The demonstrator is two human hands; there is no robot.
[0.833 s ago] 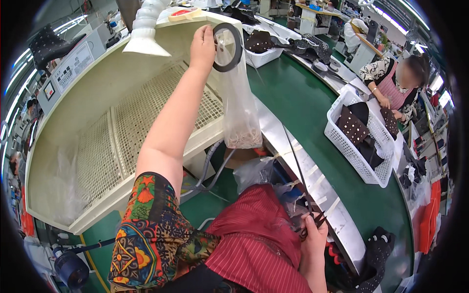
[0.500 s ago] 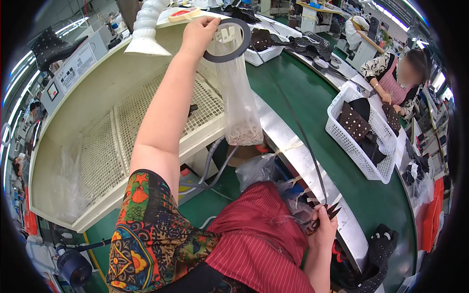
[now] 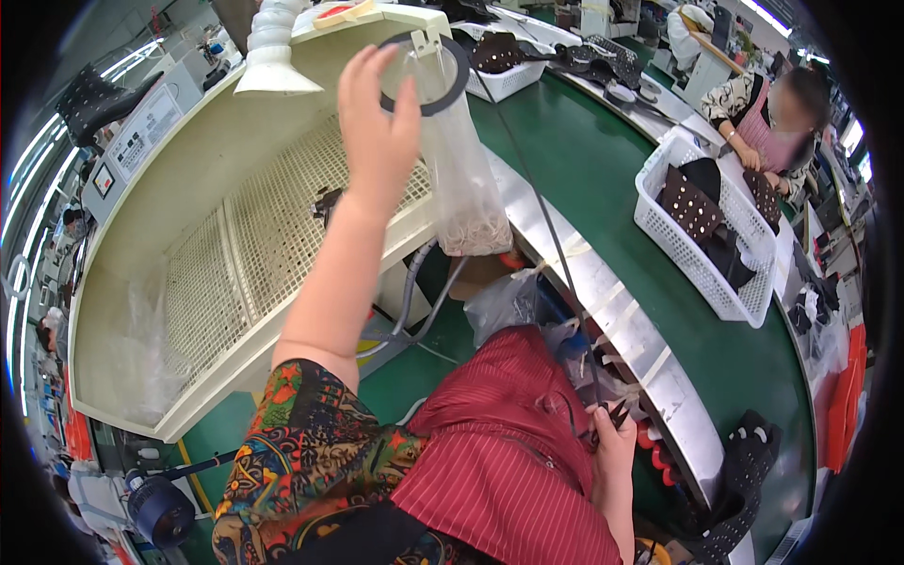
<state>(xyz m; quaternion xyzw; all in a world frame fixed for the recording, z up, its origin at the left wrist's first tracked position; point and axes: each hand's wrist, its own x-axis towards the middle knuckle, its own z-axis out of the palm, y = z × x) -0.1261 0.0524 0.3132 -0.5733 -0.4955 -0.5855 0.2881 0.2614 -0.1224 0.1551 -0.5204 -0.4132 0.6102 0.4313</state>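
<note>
A dark flat ring (image 3: 459, 83), looking like a roll of narrow tape, hangs at a pale hook on the booth's corner. My left hand (image 3: 377, 141) is raised over the ring's left edge, fingers spread, holding nothing I can see. Below the ring hangs a clear plastic bag (image 3: 461, 179) with thin pale scraps at its bottom. From beside the ring a long dark strip (image 3: 537, 198) slants down to my right hand (image 3: 614, 443). That hand, low by my red striped apron (image 3: 499, 424), is closed round small dark scissors (image 3: 618, 412), their blades pointing up.
A cream booth (image 3: 122, 330) with a grid floor and a white ribbed duct (image 3: 275, 47) stands at left. To the right runs a green table (image 3: 603, 179) with a metal edge. A white basket (image 3: 702, 259) holds dotted dark pieces; a co-worker (image 3: 763, 132) sits beyond.
My left hand has let go of the ring and its fingers have spread. My right hand, still holding the scissors, has moved slightly left, and the dark strip has shifted with it.
</note>
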